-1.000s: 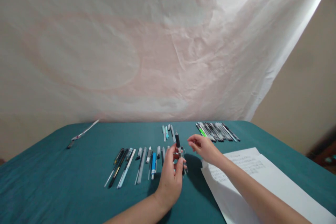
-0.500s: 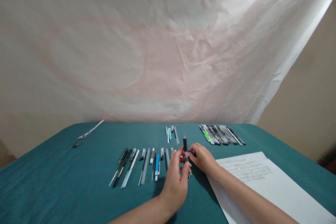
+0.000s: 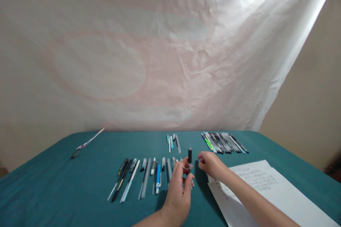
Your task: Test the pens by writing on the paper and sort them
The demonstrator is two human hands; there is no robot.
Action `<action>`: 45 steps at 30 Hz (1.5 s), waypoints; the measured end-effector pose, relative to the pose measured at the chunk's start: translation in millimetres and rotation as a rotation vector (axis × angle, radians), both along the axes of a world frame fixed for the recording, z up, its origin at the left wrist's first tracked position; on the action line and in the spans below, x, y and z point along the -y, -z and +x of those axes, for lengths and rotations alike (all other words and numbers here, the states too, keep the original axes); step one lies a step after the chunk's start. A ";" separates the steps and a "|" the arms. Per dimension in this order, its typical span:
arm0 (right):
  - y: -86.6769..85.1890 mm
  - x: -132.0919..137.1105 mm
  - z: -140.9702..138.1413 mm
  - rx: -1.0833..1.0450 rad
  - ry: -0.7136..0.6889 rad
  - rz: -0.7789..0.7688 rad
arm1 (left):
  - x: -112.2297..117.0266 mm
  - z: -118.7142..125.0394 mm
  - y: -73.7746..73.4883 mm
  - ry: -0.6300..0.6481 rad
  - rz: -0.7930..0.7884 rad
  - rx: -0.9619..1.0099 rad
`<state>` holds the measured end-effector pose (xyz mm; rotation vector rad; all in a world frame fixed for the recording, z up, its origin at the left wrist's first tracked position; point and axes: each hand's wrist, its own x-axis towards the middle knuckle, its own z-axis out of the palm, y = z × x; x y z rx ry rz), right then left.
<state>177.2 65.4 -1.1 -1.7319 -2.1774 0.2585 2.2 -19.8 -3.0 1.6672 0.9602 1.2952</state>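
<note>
My left hand (image 3: 178, 188) grips a pen (image 3: 189, 156) with a dark barrel, held upright with its thin tip pointing up. Just right of it, and apart from the pen, is my right hand (image 3: 211, 165), its fingers curled together; whatever they hold, if anything, is hidden. Left of my left hand lies a row of pens and loose pen parts, among them a blue pen (image 3: 158, 179), a grey barrel (image 3: 146, 179) and a pale blue-white tube (image 3: 130, 181).
Written-on white paper sheets (image 3: 277, 198) lie under my right forearm. At the back right is a dense row of pens (image 3: 222, 142), one of them green. A few pen parts (image 3: 171, 143) lie at the back middle, and a thin silvery strip (image 3: 89, 141) at the far left.
My right hand has drawn away from the pen to the right. My left hand still holds the pen upright. The view has tilted slightly up.
</note>
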 end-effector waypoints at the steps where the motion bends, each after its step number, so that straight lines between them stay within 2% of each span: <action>1: -6.2 0.1 1.0 -0.076 -0.036 -0.010 | 0.1 0.0 -1.0 0.008 -0.004 0.001; 5: -42.7 7.8 2.7 -0.565 -0.139 -0.080 | 0.4 0.8 -2.6 0.042 -0.002 -0.005; 8: -72.9 23.3 1.0 -0.852 -0.163 0.005 | 0.2 1.6 -0.5 0.042 0.019 -0.030; 11: -93.5 40.6 -2.1 -0.938 -0.220 0.080 | 0.2 1.9 1.0 0.044 0.046 -0.048; 13: -99.7 48.8 -4.7 -0.926 -0.246 0.091 | 0.8 1.7 -0.3 0.060 0.071 -0.066; 19: -100.1 55.2 -10.6 -0.785 -0.293 0.119 | 4.1 0.1 -7.6 0.103 0.117 -0.121; 24: -103.0 57.0 -8.2 -0.714 -0.312 0.133 | 2.6 -0.5 -6.4 0.100 0.134 -0.106; 33: -107.9 58.4 -4.3 -0.651 -0.312 0.128 | 2.6 -0.2 -8.4 0.106 0.132 -0.075; 45: -103.9 57.7 -6.1 -0.661 -0.336 0.119 | 1.5 -0.5 -7.1 0.098 0.142 -0.109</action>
